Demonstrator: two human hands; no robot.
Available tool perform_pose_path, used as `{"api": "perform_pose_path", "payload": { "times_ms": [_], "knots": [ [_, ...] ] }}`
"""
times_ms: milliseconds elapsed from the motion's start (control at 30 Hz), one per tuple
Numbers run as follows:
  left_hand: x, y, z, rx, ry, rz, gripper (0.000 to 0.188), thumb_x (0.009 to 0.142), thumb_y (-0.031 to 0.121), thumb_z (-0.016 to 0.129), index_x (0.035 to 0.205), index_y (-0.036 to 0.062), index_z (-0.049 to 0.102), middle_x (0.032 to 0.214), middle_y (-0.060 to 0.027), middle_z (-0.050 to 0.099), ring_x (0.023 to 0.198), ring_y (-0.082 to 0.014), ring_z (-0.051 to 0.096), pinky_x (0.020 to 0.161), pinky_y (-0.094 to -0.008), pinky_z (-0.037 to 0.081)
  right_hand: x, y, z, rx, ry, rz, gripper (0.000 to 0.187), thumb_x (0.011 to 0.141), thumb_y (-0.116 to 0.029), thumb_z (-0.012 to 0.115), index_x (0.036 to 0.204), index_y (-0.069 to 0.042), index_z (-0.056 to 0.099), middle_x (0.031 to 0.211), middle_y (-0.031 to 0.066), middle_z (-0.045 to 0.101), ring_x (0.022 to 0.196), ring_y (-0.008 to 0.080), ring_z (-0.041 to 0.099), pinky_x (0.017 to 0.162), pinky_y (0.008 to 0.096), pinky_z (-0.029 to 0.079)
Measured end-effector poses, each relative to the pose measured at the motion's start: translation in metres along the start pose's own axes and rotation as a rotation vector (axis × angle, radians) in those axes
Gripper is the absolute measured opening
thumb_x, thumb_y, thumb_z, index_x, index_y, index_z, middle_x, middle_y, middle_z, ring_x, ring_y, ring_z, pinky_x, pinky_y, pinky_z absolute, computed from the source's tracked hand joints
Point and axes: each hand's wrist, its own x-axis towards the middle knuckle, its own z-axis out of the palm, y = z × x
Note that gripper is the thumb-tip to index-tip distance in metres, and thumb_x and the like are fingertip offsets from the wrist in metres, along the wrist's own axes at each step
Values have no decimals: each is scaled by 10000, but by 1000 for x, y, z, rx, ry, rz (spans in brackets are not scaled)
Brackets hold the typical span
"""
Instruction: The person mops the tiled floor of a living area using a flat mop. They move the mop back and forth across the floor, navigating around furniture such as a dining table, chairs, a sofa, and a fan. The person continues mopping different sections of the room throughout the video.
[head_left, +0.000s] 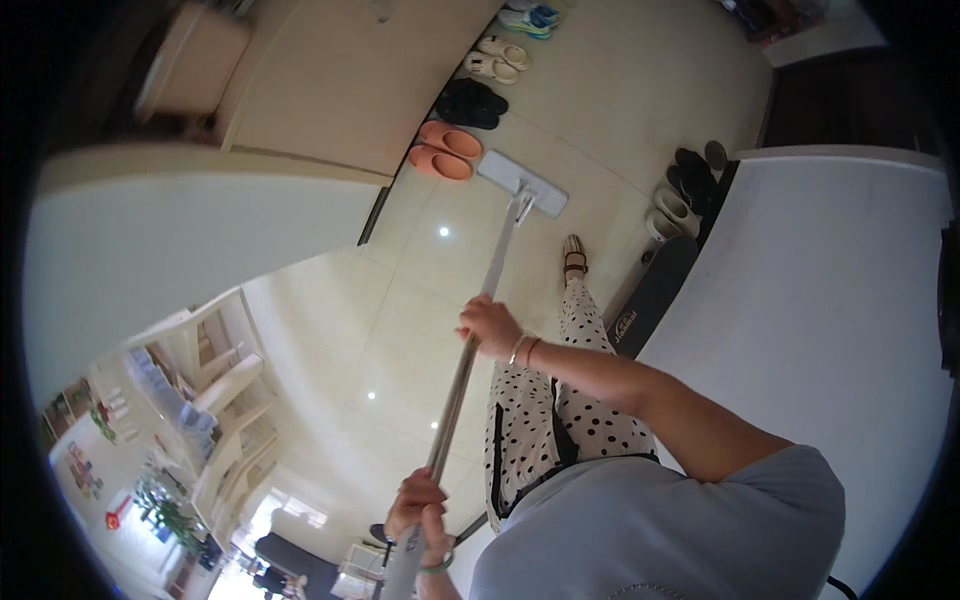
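Here's the flat mop (457, 400), held in both hands, its pale, slim head (524, 185) apparently flat on the light tiled floor (570, 110). The pole (497, 260) runs long and slanting, from the lower edge up and slightly rightward to that head, and this line is the relation that counts: the head lies ahead of both hands, out beyond the fingers, its own long side cutting across the pole at an angle.

Nearer to it is the right hand (490, 328), fingers wrapped round the pole partway up. Down by the lower edge sits the left hand (418, 508), its fingers closed round the thicker, pale end section, which carries on past them out of view. So the pole passes through both grips, and the head is well apart from either one.

Around the head, then! Just beside its left end, orange slippers (456, 168); past them, black shoes (470, 104) and cream clogs (490, 67) in a row along the cabinet (330, 90). Below its right end, a strapped shoe (574, 255) on the person's foot, under spotted trousers (530, 420). Farther right, pale clogs (677, 210) and a long dark board (655, 290) line the white panel (820, 280).
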Motion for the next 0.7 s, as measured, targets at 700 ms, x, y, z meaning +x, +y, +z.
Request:
{"api": "perform_pose_path", "payload": {
  "times_ms": [700],
  "knots": [
    [-88,28,-153,119,284,57,394,932,256,580,645,-10,534,603,-117,520,572,-271,543,661,-484,533,0,-186,168,128,-505,-340,70,812,-148,652,874,-134,681,885,39,654,990,236,596,779,409,521]
  ]
}}
